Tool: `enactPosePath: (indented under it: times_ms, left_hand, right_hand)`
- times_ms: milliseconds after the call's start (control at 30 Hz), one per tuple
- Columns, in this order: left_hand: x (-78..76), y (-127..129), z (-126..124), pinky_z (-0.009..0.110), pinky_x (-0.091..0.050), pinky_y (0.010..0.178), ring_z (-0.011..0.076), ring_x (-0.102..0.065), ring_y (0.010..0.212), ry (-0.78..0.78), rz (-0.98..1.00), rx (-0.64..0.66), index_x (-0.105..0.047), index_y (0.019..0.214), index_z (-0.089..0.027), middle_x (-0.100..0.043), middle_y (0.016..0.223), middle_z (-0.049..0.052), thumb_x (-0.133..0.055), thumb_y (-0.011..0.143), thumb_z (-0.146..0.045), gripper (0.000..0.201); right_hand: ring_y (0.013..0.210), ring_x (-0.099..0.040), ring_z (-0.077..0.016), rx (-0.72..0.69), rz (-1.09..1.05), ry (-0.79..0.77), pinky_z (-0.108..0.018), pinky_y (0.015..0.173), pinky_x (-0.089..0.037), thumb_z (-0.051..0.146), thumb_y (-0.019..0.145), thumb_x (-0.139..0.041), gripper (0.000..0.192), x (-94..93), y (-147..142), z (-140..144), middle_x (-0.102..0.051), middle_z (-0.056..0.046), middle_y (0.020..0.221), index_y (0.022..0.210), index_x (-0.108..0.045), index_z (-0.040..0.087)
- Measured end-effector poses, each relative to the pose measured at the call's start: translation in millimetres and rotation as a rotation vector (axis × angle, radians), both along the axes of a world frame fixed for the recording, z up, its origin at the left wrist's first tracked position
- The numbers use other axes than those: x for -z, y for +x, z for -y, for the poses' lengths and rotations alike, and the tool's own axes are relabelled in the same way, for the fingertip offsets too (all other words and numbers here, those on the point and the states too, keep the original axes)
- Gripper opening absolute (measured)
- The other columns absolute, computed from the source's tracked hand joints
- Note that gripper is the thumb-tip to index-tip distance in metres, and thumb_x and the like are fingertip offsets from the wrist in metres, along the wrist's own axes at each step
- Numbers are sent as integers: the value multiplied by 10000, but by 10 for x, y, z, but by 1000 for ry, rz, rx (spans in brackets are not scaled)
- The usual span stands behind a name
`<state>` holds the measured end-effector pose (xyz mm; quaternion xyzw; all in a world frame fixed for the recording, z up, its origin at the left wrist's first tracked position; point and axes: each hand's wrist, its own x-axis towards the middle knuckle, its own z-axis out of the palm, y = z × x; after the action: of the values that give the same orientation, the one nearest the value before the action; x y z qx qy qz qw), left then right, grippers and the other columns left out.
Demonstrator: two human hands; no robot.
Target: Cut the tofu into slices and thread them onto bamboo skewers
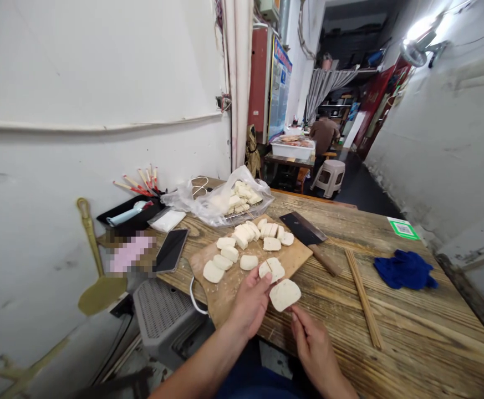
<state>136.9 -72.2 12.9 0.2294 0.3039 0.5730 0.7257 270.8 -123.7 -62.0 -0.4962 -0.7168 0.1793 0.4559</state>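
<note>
My left hand (pixel 252 302) pinches a round-edged white slice (pixel 271 269), which looks like steamed bun, above the front edge of the cutting board (pixel 225 296). A thin stick shows on that slice. A second white slice (pixel 285 295) sits just nearer to me, apparently on the same skewer. Below it, my right hand (pixel 314 338) is closed on the skewer's lower end (pixel 293 308), mostly hidden by the fingers. More white slices (pixel 230 254) lie about the board, some in a row at its back. A cleaver (pixel 304 227) rests by the board's right side.
A bundle of bamboo skewers (pixel 364 299) and a blue cloth (pixel 406 270) lie to the right. Behind the board is a plastic bag (pixel 208 205) with more white pieces. A phone (pixel 172 250) and black tray (pixel 131 213) are left. A person (pixel 325 133) sits far back.
</note>
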Motion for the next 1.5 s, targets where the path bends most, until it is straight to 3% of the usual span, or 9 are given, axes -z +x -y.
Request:
enactPosePath:
  times_ms: [167,467,667,1000,1167,1333,1500]
  left_hand:
    - [23,-150,-152,365,-408,979,148,-590,956,-83,79,-164,-601,907,-136,-641,1020,61,-618,734,-71,186]
    - [98,-254,-265,455,-444,935,189,-598,967,-137,168,-246,-606,872,-116,-650,1008,92,-547,800,-108,94]
    - [108,-292,-284,453,-444,936,191,-599,957,-90,130,-229,-617,874,-116,-645,1015,93,-573,785,-124,100]
    - [102,-207,-240,433,-434,943,172,-604,922,-88,72,-205,-624,853,-122,-654,985,79,-588,771,-127,89]
    - [80,-163,-211,392,-442,935,175,-599,946,-50,45,-224,-624,933,-129,-645,1028,87,-604,765,-159,172]
    - [64,-157,-205,361,-452,923,173,-596,959,-63,53,-240,-621,958,-129,-642,1037,95,-595,772,-162,191]
    - [70,-160,-224,375,-463,909,175,-595,949,-107,69,-251,-617,921,-118,-637,1039,109,-555,798,-138,139]
  right_hand:
    - [856,-651,-171,-48,86,0,-242,740,-524,187,900,-368,274,44,102,117,-679,-134,952,1056,-572,94]
    - [907,-645,-166,-144,124,-72,-216,796,-505,192,892,-390,294,125,321,274,-683,-121,972,1118,-559,107]
    - [887,-652,-178,-50,36,-122,-221,781,-510,315,911,-372,338,102,328,341,-690,-109,958,1062,-621,142]
    - [850,-661,-174,-154,214,-286,-191,745,-501,297,918,-312,410,-194,433,330,-686,-149,937,1047,-639,86]
    - [719,-669,-179,-176,204,-349,-216,667,-513,307,923,-267,440,-240,424,346,-694,-111,774,1082,-620,96]
    - [730,-663,-188,-183,182,-376,-230,681,-505,323,921,-277,435,-261,468,356,-695,-119,840,1075,-623,110]
    - [655,-650,-180,-178,208,-424,-222,639,-497,326,919,-277,451,-244,525,378,-684,-109,754,1091,-602,64]
